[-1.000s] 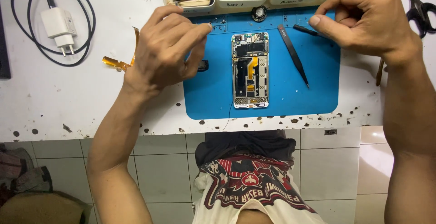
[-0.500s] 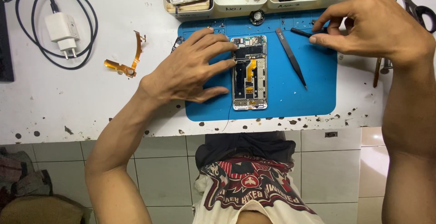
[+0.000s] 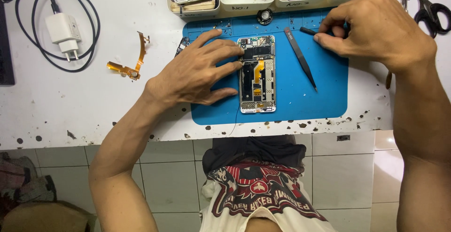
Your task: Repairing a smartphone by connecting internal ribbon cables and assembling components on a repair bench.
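Now left hand (image 3: 192, 74) flat, grip apart, steadying opened phone (image 3: 256, 74) | right hand (image 3: 376, 27) grip pinching black tool (image 3: 308, 31) | tweezers (image 3: 300, 58) between.

Right hand (image 3: 376, 30) hides most of black tool (image 3: 307, 31).

Premises present as a small phone-repair workshop: a stained white bench (image 3: 70, 114) carries a blue repair mat (image 3: 324, 95) at its front edge, an opened phone (image 3: 256, 74), tweezers (image 3: 299, 58), parts trays (image 3: 244, 1) along the far edge, loose flex cable (image 3: 129, 62).
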